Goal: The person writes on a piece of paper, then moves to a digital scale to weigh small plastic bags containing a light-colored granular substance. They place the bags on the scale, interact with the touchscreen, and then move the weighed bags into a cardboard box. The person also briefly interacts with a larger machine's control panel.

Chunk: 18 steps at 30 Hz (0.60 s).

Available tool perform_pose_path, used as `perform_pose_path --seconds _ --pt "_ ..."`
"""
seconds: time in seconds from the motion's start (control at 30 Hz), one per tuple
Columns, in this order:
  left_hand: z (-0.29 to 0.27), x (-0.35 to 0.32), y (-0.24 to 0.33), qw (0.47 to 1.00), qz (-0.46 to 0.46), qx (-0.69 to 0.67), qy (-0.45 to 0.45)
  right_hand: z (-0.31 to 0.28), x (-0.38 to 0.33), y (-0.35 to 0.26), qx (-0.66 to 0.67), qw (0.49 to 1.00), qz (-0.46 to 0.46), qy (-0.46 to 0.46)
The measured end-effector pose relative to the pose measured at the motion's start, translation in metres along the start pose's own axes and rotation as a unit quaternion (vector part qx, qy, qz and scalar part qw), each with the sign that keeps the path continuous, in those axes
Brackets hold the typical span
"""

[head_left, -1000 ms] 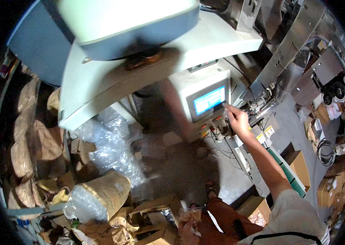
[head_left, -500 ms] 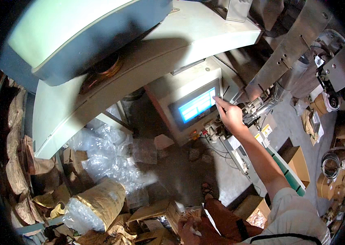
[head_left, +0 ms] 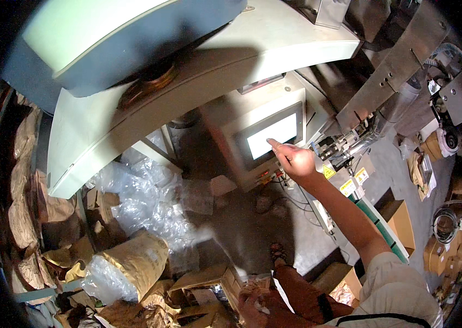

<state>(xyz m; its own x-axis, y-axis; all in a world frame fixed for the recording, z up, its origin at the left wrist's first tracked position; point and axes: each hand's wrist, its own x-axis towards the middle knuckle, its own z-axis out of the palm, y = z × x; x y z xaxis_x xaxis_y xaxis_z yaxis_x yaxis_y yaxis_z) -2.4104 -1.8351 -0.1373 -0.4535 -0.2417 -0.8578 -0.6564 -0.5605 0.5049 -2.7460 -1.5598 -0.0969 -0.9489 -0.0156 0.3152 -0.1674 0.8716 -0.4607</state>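
My right hand reaches over a machine's control panel, index finger stretched out and the other fingers curled, holding nothing. The fingertip is at the lower middle of the touchscreen, which glows plain white in a dark frame. That screen sits in a light grey control box. At the bottom centre, close to my leg, my left hand is curled in dim light. Something brownish shows by its fingers, too blurred to name.
A large white curved machine arm hangs over the panel. Clear plastic bags and a brown paper sack lie at left. Beside my right forearm runs a green conveyor belt, with a cardboard box behind it.
My right fingertip has moved from the screen's right edge to its lower middle. The display has gone from blue with white blocks to plain white. The view has shifted slightly.
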Motion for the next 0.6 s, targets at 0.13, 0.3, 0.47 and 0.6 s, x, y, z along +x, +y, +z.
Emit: perform_pose_path --seconds 0.13,0.3,0.47,0.6 --pt "0.000 -0.001 -0.005 1.000 -0.002 -0.005 -0.003 0.005 0.005 0.002 -0.014 0.995 -0.067 0.075" --pt "-0.006 0.000 -0.005 1.000 -0.002 -0.009 0.008 0.022 0.002 0.009 0.006 0.987 -0.115 0.112" --pt "-0.001 0.001 -0.007 1.000 -0.003 -0.013 0.000 0.036 -0.011 0.041 0.029 0.992 -0.062 0.103" --pt "-0.002 0.002 -0.008 1.000 -0.004 -0.016 0.001 0.035 -0.010 0.043 0.046 0.994 0.022 0.096"
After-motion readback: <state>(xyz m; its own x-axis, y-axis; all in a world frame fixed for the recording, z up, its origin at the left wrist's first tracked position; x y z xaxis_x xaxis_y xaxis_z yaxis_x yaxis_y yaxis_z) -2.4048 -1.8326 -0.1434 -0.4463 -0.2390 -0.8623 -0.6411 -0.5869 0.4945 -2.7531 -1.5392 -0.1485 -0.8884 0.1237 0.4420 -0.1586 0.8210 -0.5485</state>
